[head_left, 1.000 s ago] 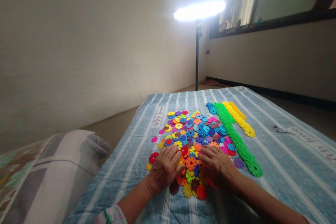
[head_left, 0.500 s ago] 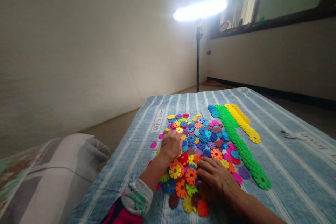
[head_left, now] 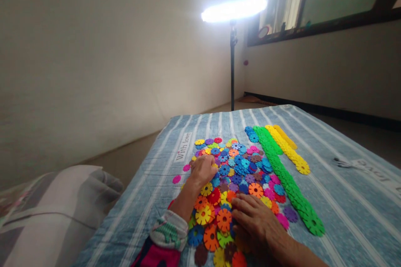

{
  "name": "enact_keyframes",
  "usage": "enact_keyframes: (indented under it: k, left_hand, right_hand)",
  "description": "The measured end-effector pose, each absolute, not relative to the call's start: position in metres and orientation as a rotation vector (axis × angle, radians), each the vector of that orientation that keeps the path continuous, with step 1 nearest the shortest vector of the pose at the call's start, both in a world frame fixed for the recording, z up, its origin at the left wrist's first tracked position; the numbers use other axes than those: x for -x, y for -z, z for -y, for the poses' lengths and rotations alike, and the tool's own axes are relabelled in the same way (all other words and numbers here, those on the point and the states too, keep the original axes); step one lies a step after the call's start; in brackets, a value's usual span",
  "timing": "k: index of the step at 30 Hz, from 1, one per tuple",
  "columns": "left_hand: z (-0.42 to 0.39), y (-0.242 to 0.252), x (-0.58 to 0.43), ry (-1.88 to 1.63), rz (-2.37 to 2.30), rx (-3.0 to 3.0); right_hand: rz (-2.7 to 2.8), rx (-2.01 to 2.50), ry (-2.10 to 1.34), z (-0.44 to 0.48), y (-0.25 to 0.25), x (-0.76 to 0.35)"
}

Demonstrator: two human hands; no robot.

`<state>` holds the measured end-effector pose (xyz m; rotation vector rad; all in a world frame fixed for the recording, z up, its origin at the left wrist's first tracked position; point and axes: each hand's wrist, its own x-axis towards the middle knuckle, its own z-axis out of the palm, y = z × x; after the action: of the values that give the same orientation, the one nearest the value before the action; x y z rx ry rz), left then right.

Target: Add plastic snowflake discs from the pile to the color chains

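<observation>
Colourful plastic snowflake discs (head_left: pixel 224 219) with notched rims lie in a loose, overlapping pile on a striped blue cloth. My left hand (head_left: pixel 203 172) reaches over the left side of the pile, its fingers curled together. At those fingertips shows a yellow snowflake disc (head_left: pixel 214 166), apparently pinched, though the fingers partly hide it. Lying on the lower right part of the pile is my right hand (head_left: pixel 258 219), palm down with fingers stretched out over the discs. What is beneath its palm is hidden.
Right of the pile runs a long overlapping row of green discs (head_left: pixel 290 185). Beyond it are a row of yellow discs (head_left: pixel 288 150) and a short blue stack (head_left: pixel 252 134). A lit lamp (head_left: pixel 233 10) stands behind the bed. Folded bedding (head_left: pixel 62 212) lies at the left.
The view has shifted slightly. My left hand has moved a little over the pile and its fingers have drawn in onto a yellow disc. The right hand stays in nearly the same place.
</observation>
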<state>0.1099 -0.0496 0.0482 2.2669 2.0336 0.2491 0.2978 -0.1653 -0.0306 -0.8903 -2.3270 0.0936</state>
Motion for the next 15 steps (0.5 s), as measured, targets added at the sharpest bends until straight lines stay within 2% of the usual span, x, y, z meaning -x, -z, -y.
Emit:
enact_keyframes:
  k: [4, 8, 15]
  left_hand:
    - [0.052, -0.048, -0.114, -0.380, -1.969, -2.245]
    - [0.056, -0.046, -0.122, -0.591, -1.715, -2.184]
    - [0.068, -0.049, -0.133, -0.635, -1.399, -2.135]
  right_hand:
    - [2.323, 0.879, -0.100, 0.165, 0.028, -0.297]
    - [2.324, 0.870, -0.099, 0.164, 0.029, -0.297]
    - [2.291, 0.869, -0.054, 0.166, 0.020, -0.298]
